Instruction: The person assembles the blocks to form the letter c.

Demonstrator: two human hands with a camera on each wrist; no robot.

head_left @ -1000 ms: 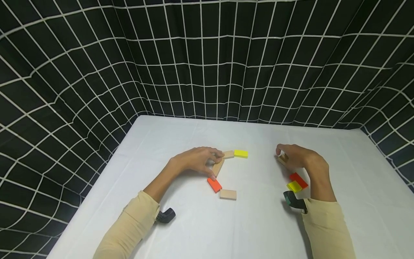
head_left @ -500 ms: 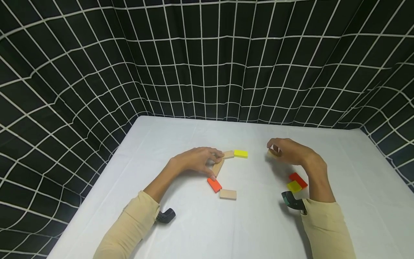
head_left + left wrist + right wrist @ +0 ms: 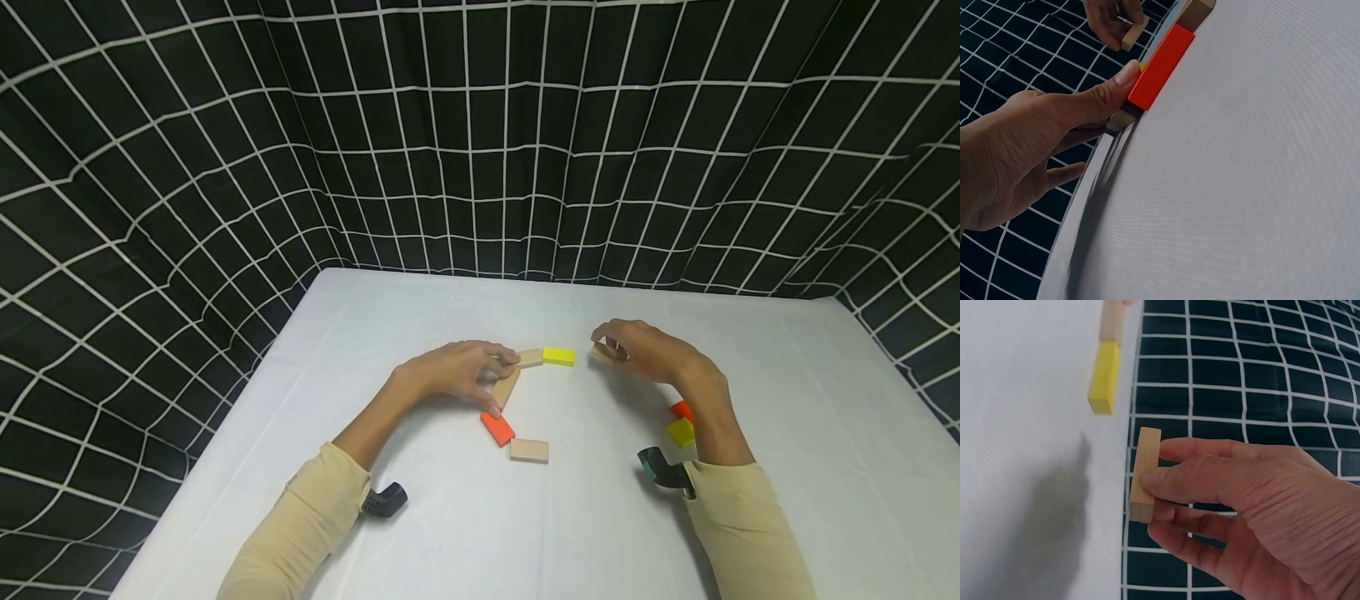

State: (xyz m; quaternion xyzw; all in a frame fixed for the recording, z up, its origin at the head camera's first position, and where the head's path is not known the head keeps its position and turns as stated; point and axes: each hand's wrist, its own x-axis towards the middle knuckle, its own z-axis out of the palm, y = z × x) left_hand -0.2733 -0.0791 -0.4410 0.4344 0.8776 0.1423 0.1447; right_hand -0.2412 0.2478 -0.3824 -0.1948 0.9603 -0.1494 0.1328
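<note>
In the head view, my left hand [image 3: 468, 369] rests at a curved row of flat blocks, spread over a slanted wooden block [image 3: 506, 388]. Its thumb touches the orange-red block [image 3: 497, 429], also large in the left wrist view; its fingertips lie at another wooden block [image 3: 530, 358]. That one meets a yellow block [image 3: 558, 357] end to end. My right hand [image 3: 651, 350] pinches a wooden block [image 3: 1145, 472] between thumb and fingers, right of the yellow block. In the right wrist view, that block hangs above the white table, its shadow to the left.
A wooden block [image 3: 529, 451] forms the near end of the row. By the right wrist lie a red block [image 3: 682, 410], partly hidden by the forearm, and a yellow block [image 3: 681, 432]. A black curtain with white grid lines [image 3: 525, 167] borders the white table [image 3: 585, 517].
My right hand has lifted the wooden block and carried it leftward toward the yellow end of the row. My left hand and the row have stayed still.
</note>
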